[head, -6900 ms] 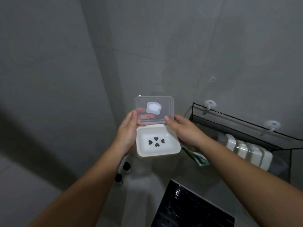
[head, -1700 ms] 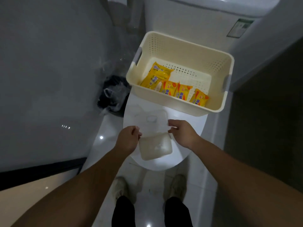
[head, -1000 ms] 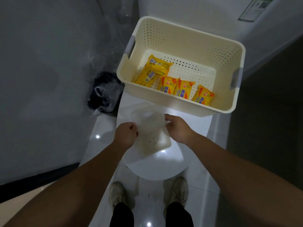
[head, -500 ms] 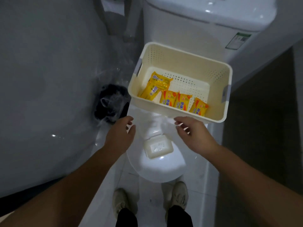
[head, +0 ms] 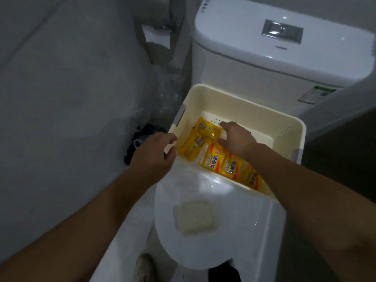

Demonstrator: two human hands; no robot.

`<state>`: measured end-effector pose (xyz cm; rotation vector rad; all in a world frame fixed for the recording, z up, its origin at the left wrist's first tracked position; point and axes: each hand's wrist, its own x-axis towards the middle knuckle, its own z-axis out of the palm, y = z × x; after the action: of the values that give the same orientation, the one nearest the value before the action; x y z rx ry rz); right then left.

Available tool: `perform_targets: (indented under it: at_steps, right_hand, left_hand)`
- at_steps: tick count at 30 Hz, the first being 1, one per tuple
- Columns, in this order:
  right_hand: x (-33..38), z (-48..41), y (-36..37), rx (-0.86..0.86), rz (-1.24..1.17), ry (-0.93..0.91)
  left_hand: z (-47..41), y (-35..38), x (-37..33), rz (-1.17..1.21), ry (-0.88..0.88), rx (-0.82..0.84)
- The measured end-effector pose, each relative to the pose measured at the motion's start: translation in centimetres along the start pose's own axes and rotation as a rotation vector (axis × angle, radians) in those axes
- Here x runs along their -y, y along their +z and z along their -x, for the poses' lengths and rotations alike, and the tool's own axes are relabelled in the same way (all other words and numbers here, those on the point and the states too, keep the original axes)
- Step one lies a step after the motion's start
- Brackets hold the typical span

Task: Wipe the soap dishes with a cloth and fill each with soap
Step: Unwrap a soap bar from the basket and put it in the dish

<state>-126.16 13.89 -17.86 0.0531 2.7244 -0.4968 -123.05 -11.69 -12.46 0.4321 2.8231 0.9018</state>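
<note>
A white soap dish point(head: 194, 217) lies on the closed toilet lid point(head: 234, 237), its clear hinged cover point(head: 191, 181) flipped open toward the basket. Behind it a cream plastic basket point(head: 284, 129) holds several yellow wrapped soap bars point(head: 211, 157). My right hand point(head: 239, 138) reaches inside the basket, fingers spread over the soap packets at the back left, holding nothing. My left hand point(head: 154, 153) hovers at the basket's near left corner, fingers loosely curled and empty.
The white toilet tank point(head: 274, 62) with its flush button stands behind the basket. A black bin with a clear bag point(head: 142, 139) sits on the floor to the left, against the grey tiled wall. My shoes point(head: 143, 269) show below the lid.
Both hands have let go of the soap dish, which now rests on the toilet lid. My right hand has moved forward into the basket; my left hand rose to the basket's corner.
</note>
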Motion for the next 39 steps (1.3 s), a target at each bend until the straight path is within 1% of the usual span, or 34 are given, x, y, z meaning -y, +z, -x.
perform_targets:
  at_steps: [3, 5, 7, 10, 15, 21, 23, 24, 27, 29, 31, 32, 34, 36, 39]
  right_hand:
    - [-0.9, -3.6, 2.0, 0.088, 0.059, -0.052]
    - [-1.5, -5.4, 3.3, 0.149, 0.105, -0.071]
    - [-2.1, -6.7, 4.4, 0.167, 0.104, -0.068]
    - [-2.4, -8.0, 5.5, 0.117, 0.107, -0.073]
    - [-1.8, -9.1, 6.4, 0.054, 0.093, -0.061]
    - [-2.6, -8.3, 4.7, 0.011, 0.054, -0.064]
    - [-3.0, -7.5, 3.6, 0.009, -0.032, 0.002]
    - [-3.1, -6.9, 2.9, 0.006, -0.116, 0.044]
    - [-2.8, -4.5, 0.3, -0.006, -0.463, 0.115]
    - [-1.9, -2.3, -1.6, 0.008, -0.682, 0.135]
    - [-0.6, 0.1, -3.8, 0.072, -0.862, 0.119]
    - [0.1, 1.2, -4.8, 0.121, -0.920, 0.082]
    - [1.4, 3.5, -7.1, 0.244, -1.031, 0.019]
    - [2.6, 5.5, -8.9, 0.379, -1.168, 0.011]
    - [4.5, 7.7, -10.6, 0.425, -1.206, 0.019]
  left_hand:
    - [-1.3, 1.6, 0.2, -0.053, 0.022, -0.039]
    - [-1.9, 2.5, 0.6, -0.047, 0.035, -0.045]
    - [-2.5, 3.3, 1.0, -0.034, 0.048, -0.060]
    - [-3.3, 3.8, 1.1, -0.012, 0.066, -0.087]
    - [-3.9, 3.6, 0.9, -0.003, 0.100, -0.083]
    - [-3.7, 3.1, 0.5, -0.002, 0.117, -0.107]
    - [-3.6, 3.0, 0.1, -0.005, 0.128, -0.122]
    - [-3.5, 2.9, -0.2, -0.009, 0.137, -0.122]
    - [-3.4, 2.4, -1.7, -0.001, 0.143, -0.083]
    - [-3.3, 1.6, -3.2, 0.035, 0.095, -0.026]
    - [-3.4, 0.8, -4.9, 0.046, 0.080, 0.028]
    - [-3.4, 0.3, -5.7, 0.042, 0.077, 0.049]
    - [-3.3, -0.7, -7.2, 0.048, 0.077, 0.092]
    - [-3.0, -1.8, -8.3, 0.109, 0.109, 0.113]
    - [-1.6, -3.9, -8.6, 0.234, 0.111, 0.129]
